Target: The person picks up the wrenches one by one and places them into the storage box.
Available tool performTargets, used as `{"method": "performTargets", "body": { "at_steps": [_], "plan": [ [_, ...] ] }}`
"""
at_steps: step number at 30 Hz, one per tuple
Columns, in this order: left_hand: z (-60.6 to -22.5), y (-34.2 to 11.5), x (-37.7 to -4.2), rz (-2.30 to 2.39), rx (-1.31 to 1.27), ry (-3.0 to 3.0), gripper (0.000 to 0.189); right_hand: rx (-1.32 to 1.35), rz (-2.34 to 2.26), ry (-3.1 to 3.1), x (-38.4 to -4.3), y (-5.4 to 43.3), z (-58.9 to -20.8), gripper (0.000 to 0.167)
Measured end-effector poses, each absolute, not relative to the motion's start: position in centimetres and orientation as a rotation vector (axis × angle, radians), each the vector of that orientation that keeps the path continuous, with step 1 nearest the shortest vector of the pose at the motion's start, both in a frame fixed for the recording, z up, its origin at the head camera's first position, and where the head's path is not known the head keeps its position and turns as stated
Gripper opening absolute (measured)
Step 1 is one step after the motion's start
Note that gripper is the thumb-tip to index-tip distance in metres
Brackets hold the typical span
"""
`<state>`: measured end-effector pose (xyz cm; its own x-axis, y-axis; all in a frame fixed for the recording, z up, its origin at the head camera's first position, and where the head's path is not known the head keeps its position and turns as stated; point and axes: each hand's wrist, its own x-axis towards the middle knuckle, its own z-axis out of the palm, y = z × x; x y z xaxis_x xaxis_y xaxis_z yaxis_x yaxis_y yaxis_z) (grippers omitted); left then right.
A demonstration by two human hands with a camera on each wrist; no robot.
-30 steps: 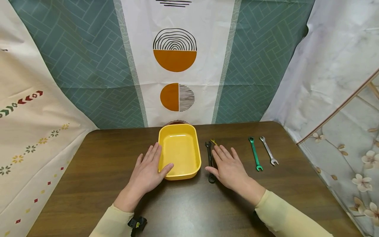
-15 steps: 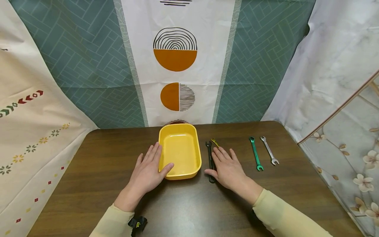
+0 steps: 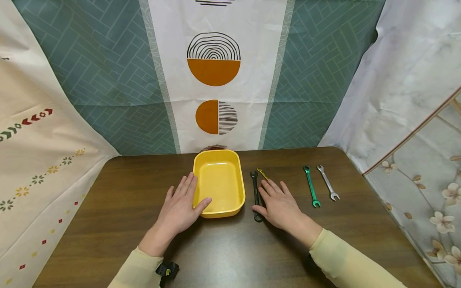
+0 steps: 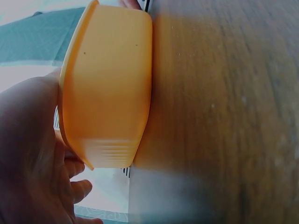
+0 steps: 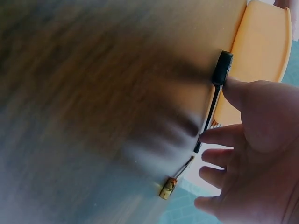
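Note:
My left hand (image 3: 180, 210) rests at the left rim of a yellow rectangular tub (image 3: 242, 184), fingers extended along the side and thumb over the near corner. In the left wrist view the tub's outer wall (image 4: 110, 79) stands on the table beside that hand. My right hand (image 3: 281, 208) reaches over a black combination wrench (image 3: 255, 188), thumb across its lower part, fingers loosely straight. Beyond those fingertips shows the end of a small yellow wrench (image 3: 262, 173); its rest is hidden under the hand. The right wrist view has the black wrench (image 5: 212, 107) lying close below the thumb and index finger.
To the right of my right hand lie a green wrench (image 3: 311, 188) and a silver wrench (image 3: 327, 184), roughly parallel. The brown wooden table (image 3: 137, 184) meets a patterned cloth backdrop (image 3: 122, 80) at its far edge. A black strap (image 3: 167, 272) circles the left wrist.
My right hand has drawn back slightly toward me, so a little more of the yellow wrench shows. My left hand and the tub have stayed in place.

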<state>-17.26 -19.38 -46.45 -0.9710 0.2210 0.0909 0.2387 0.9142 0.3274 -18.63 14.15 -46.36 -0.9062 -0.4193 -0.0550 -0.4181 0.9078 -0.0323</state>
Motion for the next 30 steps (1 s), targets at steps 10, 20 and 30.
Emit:
{"method": "performTargets", "body": {
  "at_steps": [10,20,30],
  "plan": [
    [-46.45,-19.46,-17.33,-0.534,-0.356,-3.021,0.102,-0.644,-0.026,3.016,-18.94,13.89,-46.66,0.078],
    [-46.46,-19.4,-17.35,-0.535,-0.357,-3.037,0.107,-0.635,-0.001,3.033,-19.02,13.65,-46.89,0.075],
    [-46.42,-19.3,-17.36,-0.536,-0.354,-3.035,0.103,-0.612,-0.003,3.007,-19.01,14.14,-46.47,0.067]
  ]
}}
